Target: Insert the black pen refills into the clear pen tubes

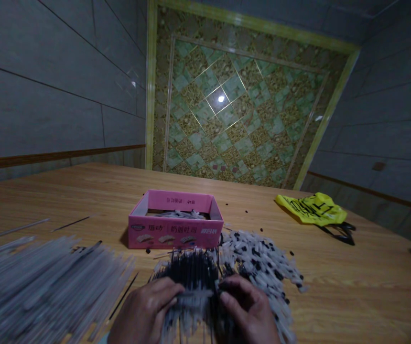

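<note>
My left hand (146, 310) is closed at the bottom centre, its thumb and fingers pinched on the left side of a bundle of thin dark sticks with pale, translucent ends (191, 270). To the right of the bundle, my right hand (250, 310) has thumb and forefinger curled close together near a small pale piece at the bundle's edge; whatever lies between the fingertips is too blurred to name. Beyond both hands stands an open pink box (175, 235) with pale pieces inside. A heap of small white and black pieces (263, 258) spreads beside my right hand.
Many long translucent sticks (48, 291) lie in a broad pile on the left of the wooden table (352, 282). A yellow bag with black print (311, 208) and a black strap-like item (338, 232) lie at the right. A tiled wall rises behind.
</note>
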Demonstrator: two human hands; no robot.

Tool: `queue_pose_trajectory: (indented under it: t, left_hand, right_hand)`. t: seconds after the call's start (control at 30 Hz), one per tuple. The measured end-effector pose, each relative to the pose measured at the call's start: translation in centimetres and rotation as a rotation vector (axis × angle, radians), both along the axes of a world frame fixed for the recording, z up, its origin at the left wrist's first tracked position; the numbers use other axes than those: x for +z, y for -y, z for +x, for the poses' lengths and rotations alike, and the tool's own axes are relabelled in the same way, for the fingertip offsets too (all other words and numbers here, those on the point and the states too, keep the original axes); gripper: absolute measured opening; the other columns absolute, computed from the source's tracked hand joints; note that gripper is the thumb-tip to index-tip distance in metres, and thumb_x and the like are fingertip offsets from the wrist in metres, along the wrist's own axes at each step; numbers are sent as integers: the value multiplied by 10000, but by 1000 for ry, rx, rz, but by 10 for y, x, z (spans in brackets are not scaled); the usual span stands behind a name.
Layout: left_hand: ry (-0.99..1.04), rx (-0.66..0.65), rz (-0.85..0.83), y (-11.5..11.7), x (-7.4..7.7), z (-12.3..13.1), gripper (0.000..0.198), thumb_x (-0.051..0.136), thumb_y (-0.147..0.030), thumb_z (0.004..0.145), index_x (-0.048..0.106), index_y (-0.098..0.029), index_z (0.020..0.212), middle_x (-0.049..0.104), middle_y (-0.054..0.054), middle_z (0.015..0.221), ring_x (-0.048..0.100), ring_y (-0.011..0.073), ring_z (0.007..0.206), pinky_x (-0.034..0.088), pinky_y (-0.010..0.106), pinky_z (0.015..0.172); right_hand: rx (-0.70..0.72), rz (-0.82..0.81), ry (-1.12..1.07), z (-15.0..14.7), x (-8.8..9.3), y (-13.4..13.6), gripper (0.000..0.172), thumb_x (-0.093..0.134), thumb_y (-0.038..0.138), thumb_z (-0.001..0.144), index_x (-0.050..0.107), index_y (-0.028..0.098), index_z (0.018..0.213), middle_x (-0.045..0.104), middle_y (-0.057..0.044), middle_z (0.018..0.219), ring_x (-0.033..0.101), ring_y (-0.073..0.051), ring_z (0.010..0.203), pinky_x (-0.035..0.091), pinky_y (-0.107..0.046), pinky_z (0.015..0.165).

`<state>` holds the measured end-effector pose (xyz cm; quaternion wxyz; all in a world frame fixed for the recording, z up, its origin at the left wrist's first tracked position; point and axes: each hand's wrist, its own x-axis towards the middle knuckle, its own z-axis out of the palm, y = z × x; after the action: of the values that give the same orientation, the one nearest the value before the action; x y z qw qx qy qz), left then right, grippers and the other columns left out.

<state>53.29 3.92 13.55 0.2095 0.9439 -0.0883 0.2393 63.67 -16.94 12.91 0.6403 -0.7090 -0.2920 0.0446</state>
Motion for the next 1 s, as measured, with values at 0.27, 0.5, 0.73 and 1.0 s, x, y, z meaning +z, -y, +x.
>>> queue_pose_trajectory:
  t: [0.27,0.5,0.73,1.0]
  left_hand:
    - [56,-29,-21,1,4,0,334,433,-39,741,645,-229,916,679,26,784,645,147,714,521,219,626]
    - [112,-45,-44,2,4,0,337,436,-54,742,654,-241,920,677,23,759,642,142,692,517,205,608]
    - [78,-32,-11,1,1,0,342,448,-44,722,643,-245,919,677,15,777,641,138,704,514,202,626]
    - [145,-36,43,3,1,0,384,448,-22,682,638,-240,937,669,19,750,636,152,696,522,226,610]
  right_hand:
    - [9,-54,150,-6,7,-3,99,610,254,752,661,185,800,637,-41,775,602,-188,752,463,-244,672]
    - [34,-75,221,-5,6,-3,81,579,176,757,651,186,792,607,-31,772,594,-171,756,461,-224,664]
    - [39,-141,334,-7,8,-1,110,536,169,793,639,184,826,614,-33,791,600,-158,750,465,-210,666]
    - [7,-248,437,-8,9,0,134,481,208,839,606,186,796,601,-24,748,586,-154,720,435,-210,646]
